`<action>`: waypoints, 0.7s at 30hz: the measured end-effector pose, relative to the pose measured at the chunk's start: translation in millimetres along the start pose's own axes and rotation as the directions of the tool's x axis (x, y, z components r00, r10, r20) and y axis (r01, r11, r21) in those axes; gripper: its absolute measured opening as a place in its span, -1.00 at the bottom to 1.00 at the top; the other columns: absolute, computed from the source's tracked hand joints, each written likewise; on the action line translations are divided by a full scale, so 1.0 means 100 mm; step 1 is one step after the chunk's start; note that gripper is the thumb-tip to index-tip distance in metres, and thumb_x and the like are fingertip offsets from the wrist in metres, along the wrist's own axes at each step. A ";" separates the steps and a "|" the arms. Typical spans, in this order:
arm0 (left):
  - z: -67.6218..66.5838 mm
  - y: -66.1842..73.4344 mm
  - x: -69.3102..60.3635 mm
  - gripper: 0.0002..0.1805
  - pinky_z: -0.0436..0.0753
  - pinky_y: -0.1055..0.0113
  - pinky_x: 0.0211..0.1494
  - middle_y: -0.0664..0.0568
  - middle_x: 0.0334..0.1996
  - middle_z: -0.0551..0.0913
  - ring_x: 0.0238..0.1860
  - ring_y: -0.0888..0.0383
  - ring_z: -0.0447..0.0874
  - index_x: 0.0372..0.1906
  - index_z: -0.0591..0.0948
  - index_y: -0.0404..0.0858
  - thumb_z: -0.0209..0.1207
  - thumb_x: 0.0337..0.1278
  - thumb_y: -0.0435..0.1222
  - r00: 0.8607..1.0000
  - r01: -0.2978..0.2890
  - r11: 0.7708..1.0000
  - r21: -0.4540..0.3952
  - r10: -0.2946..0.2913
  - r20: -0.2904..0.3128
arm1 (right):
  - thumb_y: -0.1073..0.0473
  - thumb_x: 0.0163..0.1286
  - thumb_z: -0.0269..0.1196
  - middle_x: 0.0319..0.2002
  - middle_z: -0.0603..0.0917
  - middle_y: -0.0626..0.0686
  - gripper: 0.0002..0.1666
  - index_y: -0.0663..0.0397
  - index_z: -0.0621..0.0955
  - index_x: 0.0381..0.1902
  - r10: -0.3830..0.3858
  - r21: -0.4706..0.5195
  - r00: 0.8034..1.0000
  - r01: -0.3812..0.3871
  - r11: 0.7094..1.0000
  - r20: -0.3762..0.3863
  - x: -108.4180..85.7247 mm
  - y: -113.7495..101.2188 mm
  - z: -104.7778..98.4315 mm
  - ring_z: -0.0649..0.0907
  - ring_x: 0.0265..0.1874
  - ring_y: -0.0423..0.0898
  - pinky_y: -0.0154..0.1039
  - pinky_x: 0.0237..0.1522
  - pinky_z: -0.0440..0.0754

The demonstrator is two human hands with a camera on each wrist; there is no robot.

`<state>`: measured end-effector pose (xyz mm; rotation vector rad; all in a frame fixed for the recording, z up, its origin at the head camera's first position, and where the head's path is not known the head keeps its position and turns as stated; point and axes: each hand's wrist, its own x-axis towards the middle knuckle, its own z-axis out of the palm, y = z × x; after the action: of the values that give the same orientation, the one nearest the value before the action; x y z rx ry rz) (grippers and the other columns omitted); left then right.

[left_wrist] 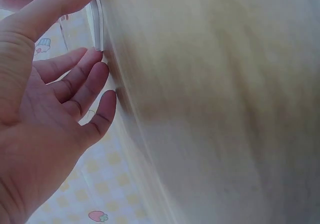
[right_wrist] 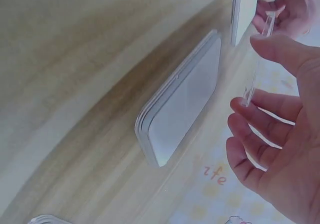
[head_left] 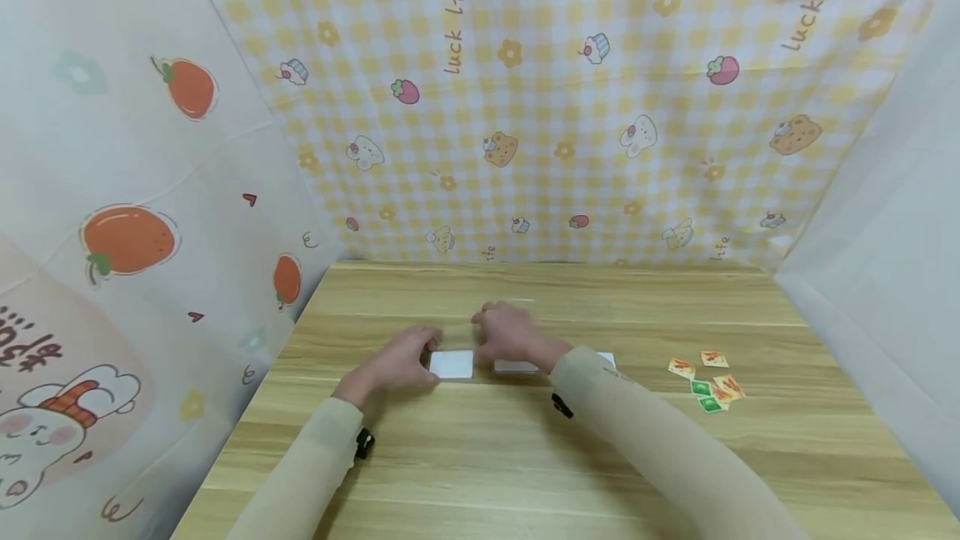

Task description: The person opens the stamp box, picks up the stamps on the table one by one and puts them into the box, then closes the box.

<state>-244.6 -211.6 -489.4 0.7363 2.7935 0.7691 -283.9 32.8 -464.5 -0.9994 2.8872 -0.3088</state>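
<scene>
My left hand [head_left: 401, 361] is at the left end of a small white card stack [head_left: 452, 364], thumb on the near edge and fingertips on the far one. In the left wrist view that stack [left_wrist: 98, 26] shows edge-on between thumb and fingertips. My right hand [head_left: 513, 333] is above and behind the middle white card stack [head_left: 516, 367], partly covering it. Between its thumb and fingers it pinches a thin, clear plastic piece [right_wrist: 257, 66], seen edge-on in the right wrist view. A third white stack [head_left: 607, 357] lies partly behind the right forearm.
Several small orange-patterned cards [head_left: 682, 367] and green cards [head_left: 711, 404] lie loosely on the right of the wooden table [head_left: 450, 473]. Faint clear outlines show on the table behind the stacks. A checked cloth [head_left: 525, 107] hangs along the table's back edge.
</scene>
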 end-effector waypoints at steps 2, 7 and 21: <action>0.00 -0.01 -0.01 -0.26 0.51 0.16 -0.02 0.03 -0.06 0.55 -0.10 0.11 0.45 0.23 0.54 -0.35 0.54 -0.15 -0.27 1.000 -0.009 1.000 0.001 0.009 0.000 | -0.09 0.16 0.47 0.04 0.64 0.03 -0.28 0.05 0.62 0.25 0.022 0.019 1.000 -0.021 1.000 -0.013 0.04 0.03 -0.01 0.61 -0.07 -0.02 -0.18 -0.30 0.63; -0.01 -0.01 -0.03 -0.45 0.53 0.17 -0.04 0.03 -0.03 0.55 -0.11 0.13 0.46 0.08 0.65 -0.24 0.53 -0.09 -0.25 1.000 -0.015 1.000 -0.005 0.015 0.015 | -0.08 0.15 0.47 0.04 0.65 0.07 -0.26 0.12 0.61 0.25 0.042 0.037 0.998 -0.041 0.999 -0.048 0.19 0.08 -0.09 0.63 -0.08 -0.02 -0.14 -0.16 0.64; -0.01 -0.03 -0.04 -0.43 0.57 0.23 -0.01 0.11 -0.06 0.51 -0.10 0.18 0.50 0.14 0.65 -0.24 0.53 -0.04 -0.22 1.000 0.004 1.000 -0.026 -0.003 0.022 | 0.01 0.15 0.52 0.14 0.65 0.14 -0.33 0.21 0.64 0.17 0.089 0.090 0.996 -0.087 0.992 -0.026 0.45 0.19 -0.19 0.61 0.12 0.09 -0.05 0.12 0.58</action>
<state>-242.4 -215.9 -490.2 0.7310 2.7592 0.7900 -333.2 22.6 -449.7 -0.8580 2.9054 -0.4450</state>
